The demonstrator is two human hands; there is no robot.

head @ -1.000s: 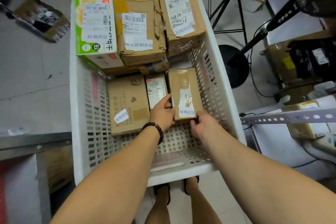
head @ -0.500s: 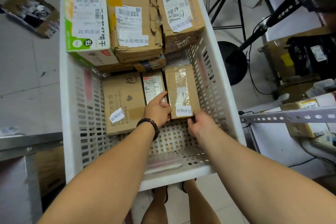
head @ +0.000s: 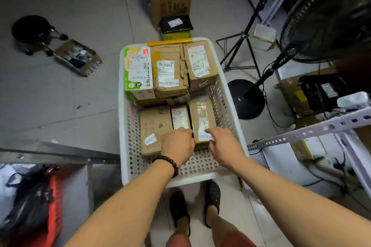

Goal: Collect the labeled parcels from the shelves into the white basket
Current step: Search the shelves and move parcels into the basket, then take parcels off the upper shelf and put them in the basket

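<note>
White perforated plastic basket point(head: 121, 110), largely filled but with room left: right hand point(head: 222, 146) rests relaxed fingers on a taped brown cardboard parcel point(head: 201, 115); left hand point(head: 177, 146) fingers curled, hold indeterminate.

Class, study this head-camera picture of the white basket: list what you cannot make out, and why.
Near end of the narrow parcel: head view, under the left hand.
Left hand's grip: head view, fingertips curled out of sight.
Print on parcel labels: head view, too small, blurred.
Lower boxes: head view, buried under the far row.
Fan: head view, cut by the right edge.
</note>
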